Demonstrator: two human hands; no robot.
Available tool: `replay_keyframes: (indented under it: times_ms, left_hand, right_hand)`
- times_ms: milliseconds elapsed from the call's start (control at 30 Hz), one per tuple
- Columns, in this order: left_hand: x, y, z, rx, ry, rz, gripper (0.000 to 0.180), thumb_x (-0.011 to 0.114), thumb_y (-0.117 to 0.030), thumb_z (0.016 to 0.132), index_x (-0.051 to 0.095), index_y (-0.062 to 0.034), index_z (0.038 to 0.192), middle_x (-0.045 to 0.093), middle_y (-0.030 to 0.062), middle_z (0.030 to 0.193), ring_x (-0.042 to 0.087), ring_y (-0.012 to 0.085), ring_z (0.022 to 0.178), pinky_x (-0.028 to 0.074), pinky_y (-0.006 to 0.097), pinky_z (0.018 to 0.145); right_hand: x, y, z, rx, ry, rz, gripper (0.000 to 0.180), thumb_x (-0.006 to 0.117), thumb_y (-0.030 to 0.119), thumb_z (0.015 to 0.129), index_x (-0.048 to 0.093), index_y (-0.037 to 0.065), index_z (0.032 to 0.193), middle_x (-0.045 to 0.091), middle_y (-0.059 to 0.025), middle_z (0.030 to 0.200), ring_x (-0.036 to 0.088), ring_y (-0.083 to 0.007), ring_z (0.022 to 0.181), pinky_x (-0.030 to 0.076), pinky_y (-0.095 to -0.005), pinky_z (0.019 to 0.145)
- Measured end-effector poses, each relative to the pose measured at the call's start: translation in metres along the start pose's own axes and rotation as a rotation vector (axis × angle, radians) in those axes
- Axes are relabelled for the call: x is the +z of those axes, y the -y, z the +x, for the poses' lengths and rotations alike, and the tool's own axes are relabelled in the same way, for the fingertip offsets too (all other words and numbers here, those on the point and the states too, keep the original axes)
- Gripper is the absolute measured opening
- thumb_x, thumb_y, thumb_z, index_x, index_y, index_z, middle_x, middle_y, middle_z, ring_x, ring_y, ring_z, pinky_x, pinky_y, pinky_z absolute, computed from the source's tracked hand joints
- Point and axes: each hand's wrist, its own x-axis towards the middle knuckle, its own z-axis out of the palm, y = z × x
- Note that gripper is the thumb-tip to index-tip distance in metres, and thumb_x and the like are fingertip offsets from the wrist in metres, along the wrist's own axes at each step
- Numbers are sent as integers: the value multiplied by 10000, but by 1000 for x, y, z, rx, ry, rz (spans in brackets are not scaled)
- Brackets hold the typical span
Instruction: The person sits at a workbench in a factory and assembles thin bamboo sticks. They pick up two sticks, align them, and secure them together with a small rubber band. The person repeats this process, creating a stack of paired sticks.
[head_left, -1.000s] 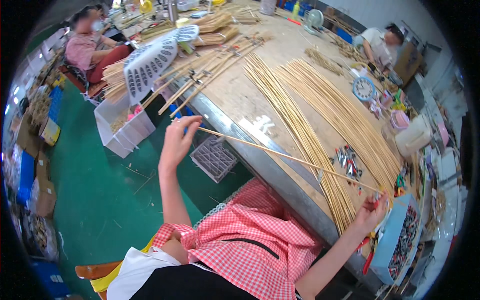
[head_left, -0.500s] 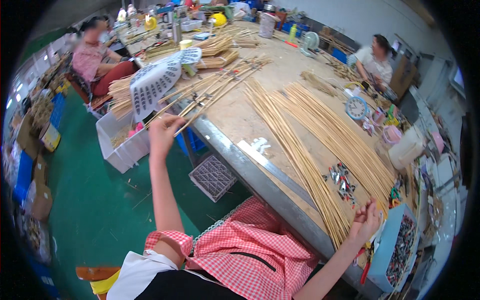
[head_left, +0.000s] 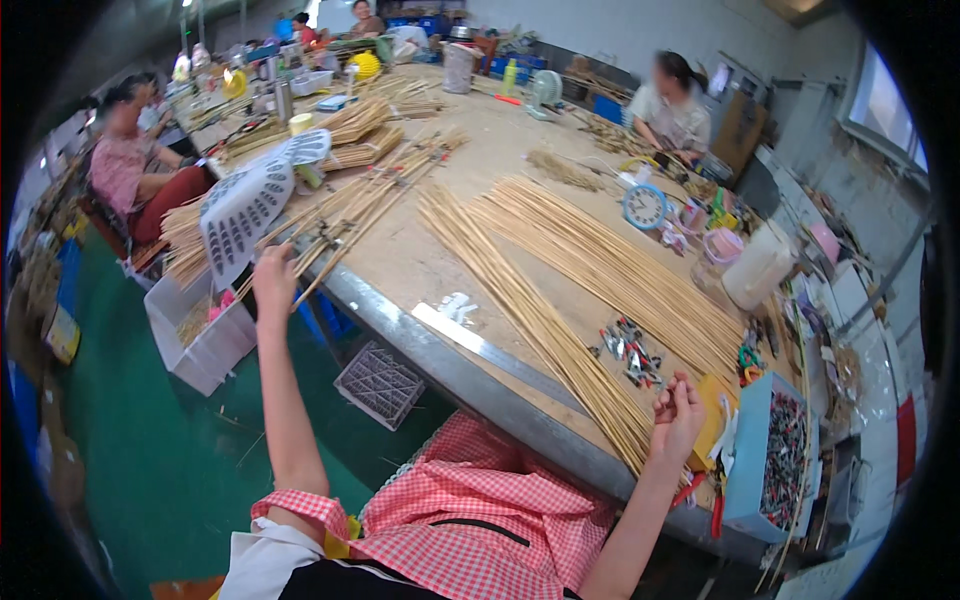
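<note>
My left hand [head_left: 273,282] reaches to the table's left edge, its fingers closed at the near ends of several thin bamboo sticks [head_left: 345,226]. Small dark clips [head_left: 322,236] grip these sticks, which stick out past the edge. My right hand [head_left: 679,418] is raised at the table's near right, fingers curled together; whatever is between them is too small to make out. Beside it lies the near end of a long bundle of pale sticks [head_left: 530,315]. A little pile of metal clips [head_left: 629,350] with red and black tips rests just beyond that hand.
A blue box [head_left: 748,465] full of clips stands right of my right hand. A wider spread of sticks [head_left: 610,265] lies across the table, near a round blue clock [head_left: 645,207]. A metal ruler [head_left: 490,352] lies along the edge. Co-workers sit at the far sides.
The view has swung right, so the table and things appear farther left. My left hand stays by the clipped sticks' ends. My right hand's fingers are more curled together.
</note>
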Motion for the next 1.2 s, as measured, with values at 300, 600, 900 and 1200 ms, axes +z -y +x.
replay_keyframes:
  times_ms: [300,600,900,1200]
  left_hand:
    - [-43,-130,-54,19,186,-379,100,686,-28,762,722,-47,854,693,104,829,672,248,756,503,306,661]
    - [-18,-211,-116,216,409,-629,79,742,-94,726,707,-98,796,679,51,790,641,246,724,495,334,645]
    - [-21,-236,-130,242,607,-678,133,770,-165,718,693,-67,766,675,74,770,638,261,727,486,346,641]
    - [-21,-234,-124,228,618,-661,129,747,-154,746,694,-44,787,670,97,776,638,277,753,487,351,687]
  right_hand:
    - [14,3,4,-117,95,-145,173,534,53,952,620,-33,1076,604,-51,831,529,-84,602,469,-214,541]
    - [11,9,19,-171,120,-347,188,530,66,953,618,-37,1084,604,-48,828,529,-74,609,427,-193,520]
    - [22,0,124,-401,188,-1050,199,603,95,864,673,-68,953,665,-159,785,620,-211,643,488,-323,591]
    - [6,-28,189,-441,518,-1888,116,575,26,762,663,-28,815,639,-250,882,602,-432,875,483,-487,782]
